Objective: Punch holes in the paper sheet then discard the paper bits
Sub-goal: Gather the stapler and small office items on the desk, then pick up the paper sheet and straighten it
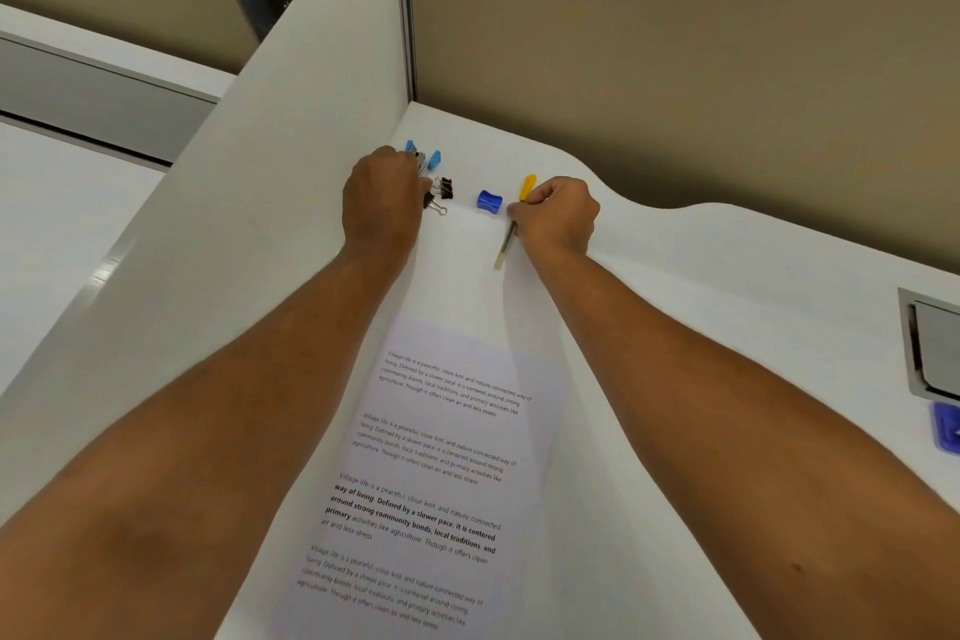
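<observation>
A printed paper sheet lies flat on the white desk, running away from me between my forearms. My left hand reaches to the sheet's far end, its fingers closed around a small grey tool with light-blue ends; what kind of tool it is I cannot tell. My right hand is closed on a yellow-handled tool, whose thin blade points back toward me over the paper's far right part.
Black binder clips and a blue sharpener-like piece lie between my hands. A white divider panel rises along the left. At the right edge are a grey recessed hatch and a blue object.
</observation>
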The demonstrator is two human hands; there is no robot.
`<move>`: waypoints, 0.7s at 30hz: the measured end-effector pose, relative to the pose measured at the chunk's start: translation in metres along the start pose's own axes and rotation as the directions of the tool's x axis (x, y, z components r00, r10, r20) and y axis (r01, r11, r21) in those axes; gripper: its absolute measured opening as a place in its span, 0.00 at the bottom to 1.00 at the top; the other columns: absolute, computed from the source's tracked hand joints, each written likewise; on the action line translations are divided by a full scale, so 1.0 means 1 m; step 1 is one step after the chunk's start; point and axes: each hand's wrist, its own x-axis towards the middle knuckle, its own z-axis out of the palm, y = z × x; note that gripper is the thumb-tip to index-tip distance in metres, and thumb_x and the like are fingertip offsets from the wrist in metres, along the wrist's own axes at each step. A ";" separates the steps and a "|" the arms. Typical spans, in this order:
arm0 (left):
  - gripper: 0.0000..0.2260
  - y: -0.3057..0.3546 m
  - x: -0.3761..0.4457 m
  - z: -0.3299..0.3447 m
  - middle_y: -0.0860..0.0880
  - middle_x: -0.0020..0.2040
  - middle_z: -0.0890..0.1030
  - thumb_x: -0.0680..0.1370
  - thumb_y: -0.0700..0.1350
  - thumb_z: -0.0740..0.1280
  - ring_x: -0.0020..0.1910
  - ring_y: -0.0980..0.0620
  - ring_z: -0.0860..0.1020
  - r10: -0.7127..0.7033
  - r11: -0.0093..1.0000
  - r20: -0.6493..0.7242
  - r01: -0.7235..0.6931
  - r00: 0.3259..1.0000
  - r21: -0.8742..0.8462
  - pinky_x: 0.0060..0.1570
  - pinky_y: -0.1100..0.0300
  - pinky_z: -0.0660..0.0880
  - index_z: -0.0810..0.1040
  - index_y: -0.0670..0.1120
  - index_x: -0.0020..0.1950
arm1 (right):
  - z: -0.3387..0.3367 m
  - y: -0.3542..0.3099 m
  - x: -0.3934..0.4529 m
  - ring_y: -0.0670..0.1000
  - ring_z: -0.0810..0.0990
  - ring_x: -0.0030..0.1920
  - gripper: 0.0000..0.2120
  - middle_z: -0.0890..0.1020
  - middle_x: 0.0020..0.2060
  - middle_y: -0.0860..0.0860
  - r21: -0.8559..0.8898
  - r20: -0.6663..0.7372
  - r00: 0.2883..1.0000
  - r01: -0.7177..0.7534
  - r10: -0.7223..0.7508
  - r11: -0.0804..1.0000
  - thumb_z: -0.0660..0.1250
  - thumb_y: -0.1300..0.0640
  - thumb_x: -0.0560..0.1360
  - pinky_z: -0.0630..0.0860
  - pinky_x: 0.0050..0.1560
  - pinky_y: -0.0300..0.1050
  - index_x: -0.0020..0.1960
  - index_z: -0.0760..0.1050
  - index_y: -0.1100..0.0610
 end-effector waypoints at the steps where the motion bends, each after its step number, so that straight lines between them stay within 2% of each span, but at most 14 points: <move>1: 0.15 0.001 -0.001 0.000 0.37 0.52 0.82 0.85 0.48 0.69 0.49 0.39 0.80 -0.003 1.000 0.008 0.003 1.000 0.003 0.43 0.53 0.66 0.84 0.36 0.59 | 0.000 -0.001 0.000 0.53 0.84 0.43 0.09 0.83 0.43 0.52 -0.003 0.004 1.000 -0.001 0.001 1.000 0.81 0.57 0.71 0.80 0.44 0.42 0.46 0.82 0.57; 4: 0.15 0.003 -0.004 -0.005 0.37 0.53 0.82 0.85 0.49 0.69 0.45 0.44 0.74 -0.012 1.000 0.029 0.012 1.000 -0.005 0.43 0.54 0.65 0.83 0.36 0.59 | -0.001 -0.003 -0.002 0.54 0.85 0.42 0.11 0.84 0.43 0.53 -0.011 0.018 1.000 0.002 -0.001 1.000 0.82 0.54 0.71 0.81 0.43 0.43 0.46 0.82 0.57; 5: 0.15 0.004 -0.005 -0.007 0.37 0.53 0.82 0.85 0.49 0.69 0.46 0.43 0.75 -0.011 1.000 0.033 0.012 0.999 -0.009 0.43 0.54 0.65 0.83 0.35 0.58 | -0.003 -0.004 -0.002 0.54 0.85 0.42 0.12 0.84 0.42 0.53 -0.009 0.022 1.000 -0.004 0.004 1.000 0.82 0.53 0.70 0.82 0.44 0.44 0.46 0.82 0.57; 8: 0.15 0.004 -0.015 -0.019 0.37 0.53 0.81 0.86 0.48 0.68 0.50 0.39 0.79 0.006 1.000 0.009 -0.006 1.000 -0.009 0.43 0.52 0.65 0.82 0.35 0.57 | -0.016 -0.005 -0.008 0.55 0.87 0.42 0.14 0.85 0.42 0.54 0.019 0.020 0.999 -0.029 0.029 0.999 0.82 0.51 0.70 0.85 0.49 0.49 0.45 0.82 0.59; 10: 0.12 0.003 -0.033 -0.028 0.38 0.56 0.81 0.87 0.45 0.66 0.55 0.37 0.80 0.023 1.000 -0.035 -0.023 0.999 -0.018 0.43 0.50 0.68 0.82 0.36 0.59 | -0.030 -0.002 -0.016 0.56 0.87 0.40 0.14 0.84 0.41 0.53 0.047 0.006 1.000 0.006 -0.006 0.999 0.82 0.52 0.70 0.85 0.48 0.51 0.44 0.82 0.60; 12: 0.11 0.004 -0.068 -0.039 0.40 0.65 0.82 0.86 0.42 0.67 0.65 0.36 0.78 0.032 0.998 -0.101 -0.038 0.994 -0.058 0.48 0.45 0.77 0.83 0.37 0.63 | -0.051 0.009 -0.038 0.52 0.84 0.37 0.13 0.83 0.37 0.49 0.025 0.008 0.994 0.106 -0.107 0.994 0.82 0.54 0.70 0.82 0.42 0.48 0.41 0.80 0.59; 14: 0.11 0.002 -0.118 -0.046 0.40 0.70 0.82 0.85 0.39 0.68 0.72 0.37 0.76 0.083 0.988 -0.168 -0.104 0.982 -0.117 0.61 0.42 0.80 0.85 0.38 0.64 | -0.075 0.028 -0.068 0.45 0.81 0.36 0.12 0.82 0.35 0.45 -0.014 0.061 0.976 0.211 -0.209 0.977 0.81 0.52 0.70 0.76 0.39 0.41 0.41 0.80 0.56; 16: 0.11 0.001 -0.177 -0.046 0.39 0.72 0.81 0.85 0.40 0.67 0.76 0.36 0.74 0.174 0.970 -0.174 -0.199 0.969 -0.138 0.75 0.40 0.73 0.86 0.38 0.63 | -0.095 0.054 -0.100 0.44 0.81 0.40 0.11 0.83 0.40 0.44 -0.073 0.161 0.952 0.276 -0.262 0.958 0.80 0.49 0.72 0.76 0.43 0.39 0.44 0.81 0.53; 17: 0.12 0.000 -0.209 -0.045 0.38 0.73 0.80 0.86 0.41 0.65 0.78 0.36 0.73 0.222 0.960 -0.153 -0.243 0.963 -0.141 0.78 0.39 0.68 0.85 0.38 0.64 | -0.104 0.067 -0.115 0.46 0.81 0.44 0.11 0.84 0.44 0.45 -0.109 0.211 0.940 0.295 -0.268 0.949 0.79 0.49 0.72 0.78 0.46 0.41 0.47 0.81 0.52; 21: 0.24 -0.007 -0.316 -0.040 0.40 0.83 0.69 0.86 0.55 0.60 0.84 0.38 0.62 0.359 0.920 0.062 -0.341 0.931 -0.195 0.82 0.36 0.61 0.78 0.43 0.76 | -0.119 0.105 -0.156 0.51 0.80 0.59 0.20 0.82 0.60 0.48 -0.204 0.309 0.914 0.334 -0.263 0.920 0.78 0.47 0.73 0.78 0.61 0.50 0.61 0.80 0.52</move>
